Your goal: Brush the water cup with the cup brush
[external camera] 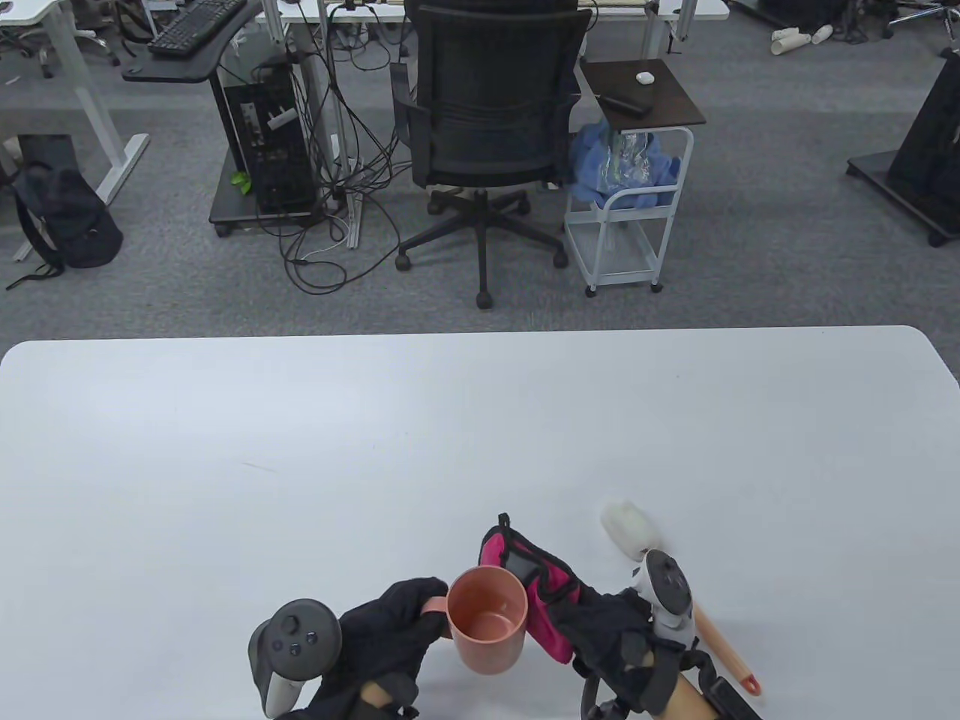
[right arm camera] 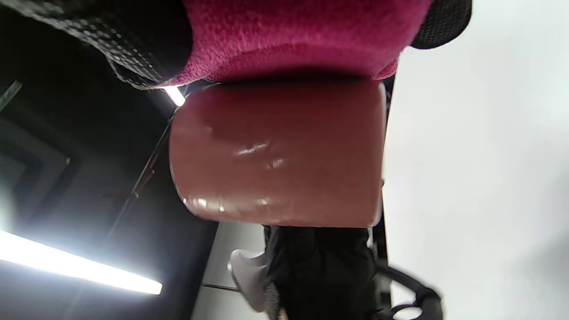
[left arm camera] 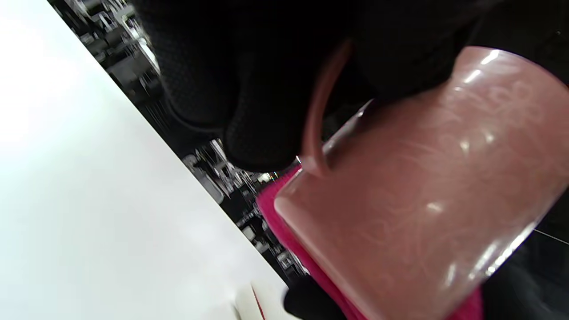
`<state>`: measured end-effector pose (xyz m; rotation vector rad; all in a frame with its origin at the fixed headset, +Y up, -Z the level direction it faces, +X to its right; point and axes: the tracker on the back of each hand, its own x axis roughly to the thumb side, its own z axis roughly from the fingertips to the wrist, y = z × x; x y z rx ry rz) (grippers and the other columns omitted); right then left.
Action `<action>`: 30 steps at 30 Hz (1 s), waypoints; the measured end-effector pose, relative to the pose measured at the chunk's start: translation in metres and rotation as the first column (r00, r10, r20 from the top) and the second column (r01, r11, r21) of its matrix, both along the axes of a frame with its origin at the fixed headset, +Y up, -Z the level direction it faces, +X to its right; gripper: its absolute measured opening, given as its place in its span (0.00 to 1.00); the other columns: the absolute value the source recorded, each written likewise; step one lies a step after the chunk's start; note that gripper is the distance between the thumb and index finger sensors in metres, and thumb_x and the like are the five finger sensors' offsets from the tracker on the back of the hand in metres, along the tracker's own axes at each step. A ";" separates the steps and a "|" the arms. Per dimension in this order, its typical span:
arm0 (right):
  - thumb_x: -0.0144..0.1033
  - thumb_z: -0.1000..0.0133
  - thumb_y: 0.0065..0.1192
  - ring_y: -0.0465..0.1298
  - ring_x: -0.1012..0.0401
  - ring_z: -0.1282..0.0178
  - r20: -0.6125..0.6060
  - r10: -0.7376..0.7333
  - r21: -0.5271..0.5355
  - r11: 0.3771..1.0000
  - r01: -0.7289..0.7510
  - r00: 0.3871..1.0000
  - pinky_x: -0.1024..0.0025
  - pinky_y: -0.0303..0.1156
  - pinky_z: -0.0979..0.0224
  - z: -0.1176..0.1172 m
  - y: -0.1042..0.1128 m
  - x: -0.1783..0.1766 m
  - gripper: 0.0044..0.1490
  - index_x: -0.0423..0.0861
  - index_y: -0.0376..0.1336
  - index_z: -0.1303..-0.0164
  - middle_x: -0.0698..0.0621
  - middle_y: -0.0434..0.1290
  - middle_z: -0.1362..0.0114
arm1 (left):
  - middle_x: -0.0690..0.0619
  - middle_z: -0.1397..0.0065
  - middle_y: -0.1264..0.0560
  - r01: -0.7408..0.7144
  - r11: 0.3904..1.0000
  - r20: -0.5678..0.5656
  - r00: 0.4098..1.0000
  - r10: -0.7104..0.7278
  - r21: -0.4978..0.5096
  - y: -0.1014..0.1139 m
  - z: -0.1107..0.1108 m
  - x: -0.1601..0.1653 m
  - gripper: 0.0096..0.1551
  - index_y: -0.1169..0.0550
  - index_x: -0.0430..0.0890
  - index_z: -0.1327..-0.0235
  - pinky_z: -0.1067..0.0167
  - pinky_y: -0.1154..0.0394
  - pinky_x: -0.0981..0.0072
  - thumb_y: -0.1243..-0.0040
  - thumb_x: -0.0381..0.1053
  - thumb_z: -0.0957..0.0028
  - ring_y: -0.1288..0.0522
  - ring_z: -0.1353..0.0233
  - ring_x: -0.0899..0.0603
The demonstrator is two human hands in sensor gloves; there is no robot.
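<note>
A salmon-pink plastic cup [external camera: 487, 622] is held just above the white table [external camera: 300, 450] near its front edge, mouth up. My left hand [external camera: 431, 611] grips the cup's handle [left arm camera: 315, 120] from the left. My right hand [external camera: 525, 577], in a glove with a magenta palm, lies flat against the cup's right side, fingers stretched past it. The cup fills the left wrist view [left arm camera: 422, 200] and hangs under the magenta palm [right arm camera: 293, 40] in the right wrist view [right arm camera: 280, 155]. The cup brush lies on the table behind my right hand, its white sponge head [external camera: 628, 527] far and its wooden handle [external camera: 724, 649] near.
Beyond the table's far edge stand a black office chair [external camera: 487, 112], a white cart [external camera: 630, 210] and a computer tower [external camera: 270, 142] on grey carpet.
</note>
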<state>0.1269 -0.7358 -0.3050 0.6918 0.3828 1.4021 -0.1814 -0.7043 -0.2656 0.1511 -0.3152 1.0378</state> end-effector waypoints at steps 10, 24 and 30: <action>0.45 0.42 0.59 0.43 0.41 0.14 0.452 0.447 0.545 0.546 -0.636 0.772 0.40 0.43 0.17 0.043 0.047 -0.027 0.44 0.48 0.43 0.21 0.39 0.42 0.15 | 0.50 0.42 0.21 -0.006 1.000 -0.155 0.988 0.002 -0.024 -0.002 0.001 -0.012 0.21 0.22 0.53 0.48 0.43 0.15 0.54 0.38 0.55 0.55 0.10 0.49 0.46; 0.43 0.42 0.62 0.26 0.56 0.14 0.620 0.557 0.646 0.038 -0.763 0.553 0.47 0.29 0.15 0.083 0.057 -0.076 0.39 0.61 0.50 0.21 0.57 0.30 0.15 | 0.50 0.43 0.20 -0.045 0.998 -0.127 0.991 0.040 -0.032 -0.003 0.001 -0.009 0.22 0.21 0.52 0.48 0.44 0.14 0.54 0.36 0.56 0.54 0.09 0.49 0.45; 0.43 0.42 0.62 0.27 0.58 0.14 0.612 0.544 0.630 0.104 -0.770 0.574 0.47 0.29 0.15 0.079 0.058 -0.068 0.39 0.62 0.50 0.21 0.59 0.30 0.15 | 0.50 0.42 0.21 -0.048 0.999 -0.123 0.991 0.045 -0.025 -0.003 0.001 -0.009 0.21 0.21 0.52 0.48 0.43 0.14 0.54 0.36 0.56 0.53 0.09 0.49 0.46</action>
